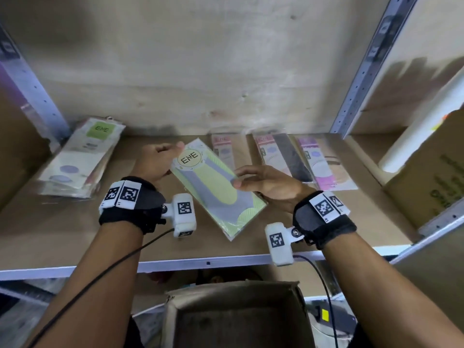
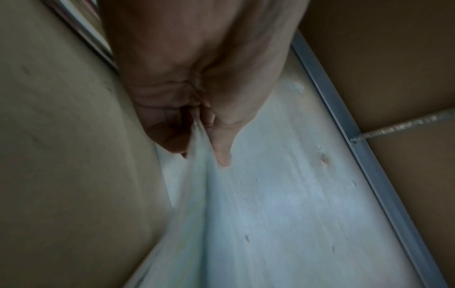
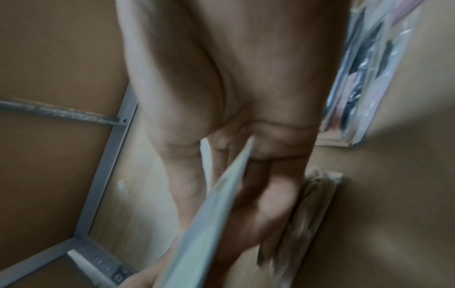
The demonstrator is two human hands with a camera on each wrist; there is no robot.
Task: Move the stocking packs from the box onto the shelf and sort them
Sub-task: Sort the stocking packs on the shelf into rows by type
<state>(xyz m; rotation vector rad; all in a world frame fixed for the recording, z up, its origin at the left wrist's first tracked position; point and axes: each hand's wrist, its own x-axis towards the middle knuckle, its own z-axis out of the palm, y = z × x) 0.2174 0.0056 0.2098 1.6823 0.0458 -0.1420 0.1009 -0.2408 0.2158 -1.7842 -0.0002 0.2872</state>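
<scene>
Lying at far left on the shelf (image 1: pixel 75 222): a slanted stack of packs (image 1: pixel 80 159), green label uppermost, leaning toward the upright post. Next, left hand (image 1: pixel 155 162), fingers curled, pinching the top corner of a yellow-green pack (image 1: pixel 216 187) between thumb and fingertips; same pinch seen edge-on in the left wrist view (image 2: pixel 197 175). Pack held tilted, round label at upper left, lower end pointing toward the shelf's front edge; contact with the board not discernible. Right hand (image 1: pixel 263 183) gripping the pack's right long edge, thumb on top, fingers beneath, as confirmed in the right wrist view (image 3: pixel 221 194). Behind and right of that hand, three pink-labelled packs (image 1: pixel 296 159) lying flat in a row near the back wall. At far right, a brown carton (image 1: pixel 431 177) in the neighbouring bay. Below the shelf, centred, the open box (image 1: pixel 238 320).
</scene>
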